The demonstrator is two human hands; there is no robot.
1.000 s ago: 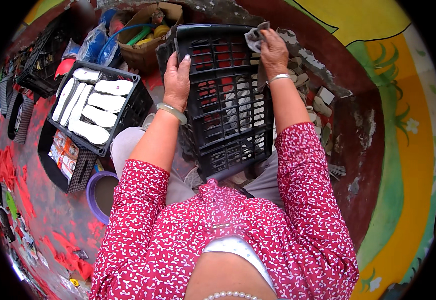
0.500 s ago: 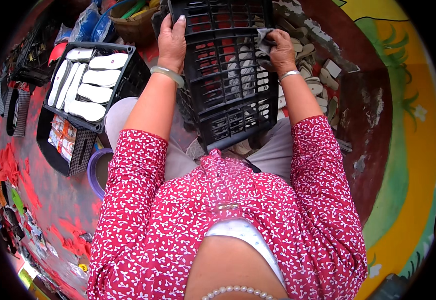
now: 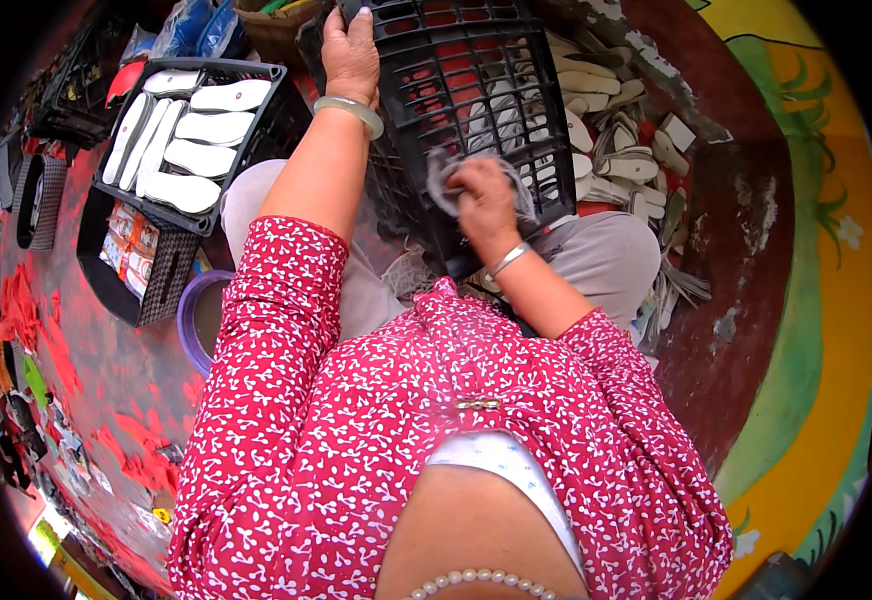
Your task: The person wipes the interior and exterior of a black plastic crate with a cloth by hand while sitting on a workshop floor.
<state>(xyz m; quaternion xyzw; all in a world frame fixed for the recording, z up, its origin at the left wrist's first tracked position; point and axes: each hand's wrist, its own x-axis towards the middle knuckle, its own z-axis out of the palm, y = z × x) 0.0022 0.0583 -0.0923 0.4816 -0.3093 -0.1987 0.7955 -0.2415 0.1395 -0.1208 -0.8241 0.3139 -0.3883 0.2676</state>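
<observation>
A black plastic lattice crate [image 3: 456,75] stands tilted between my knees, its slotted wall facing me. My left hand [image 3: 351,60] grips the crate's upper left edge, the thumb lying on the outside. Low on the slotted wall, my right hand [image 3: 488,205] presses a crumpled grey cloth [image 3: 443,180] against the plastic; hand and cloth are smeared by motion. White shoe soles show through the slots. To the right of the crate lies a loose heap of pale soles [image 3: 621,165].
On the left, a black crate [image 3: 279,85] of stacked white insoles rests above a dark checked box [image 3: 166,285] holding orange-and-white packets. A purple basin [image 3: 188,325] sits beside my left leg. Blue plastic bags [image 3: 196,30] lie at the back. A painted wall [image 3: 806,300] curves along the right.
My right hand has moved the cloth from the crate's upper right edge down and left across the slotted wall. The crate has tilted slightly, and my left hand keeps its grip.
</observation>
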